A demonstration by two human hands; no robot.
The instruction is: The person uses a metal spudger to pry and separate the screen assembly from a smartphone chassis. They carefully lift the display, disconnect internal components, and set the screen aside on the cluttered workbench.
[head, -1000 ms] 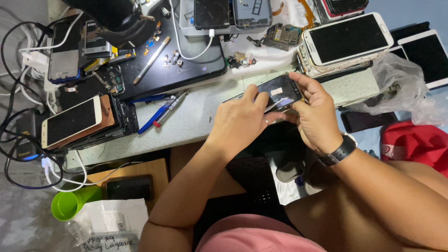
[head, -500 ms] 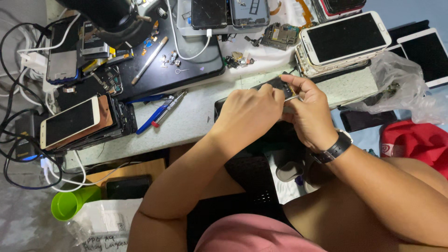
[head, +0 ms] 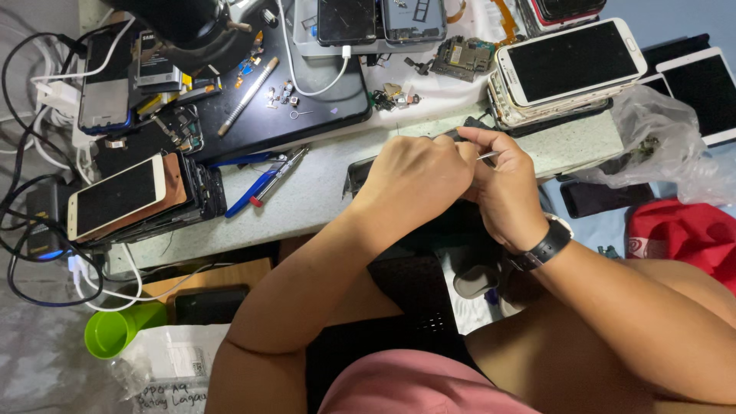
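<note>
Both hands meet at the front edge of the pale speckled stone counter (head: 322, 201). The left hand (head: 418, 178) is curled closed over a dark, flat phone body (head: 357, 175), of which only one corner shows past the wrist; the rest is hidden under the knuckles. The right hand (head: 502, 195), with a black wristwatch (head: 544, 247) on its wrist, pinches a thin silvery metal tool (head: 487, 156) between thumb and forefinger, its tip pointing in toward the covered phone. The two hands touch, knuckle against fingers.

Judging by this, the work on the phone is in its middle: the device is held firm and the tool is at it, but whether any part is already lifted, pried or seated cannot be told, since the left hand covers the spot. No loose piece lies just beside the hands, so nothing visibly taken out of this phone can be pointed to.

Around them lie a stack of white-framed smartphones with dark screens (head: 563, 69) at the far right, a bare green circuit board (head: 462, 55) near it, blue-handled pliers (head: 264, 181) to the left, and a gold-edged phone atop a pile of phones (head: 119, 195) further left. Small screws and parts (head: 280, 96) are scattered on a black mat (head: 307, 100).
</note>
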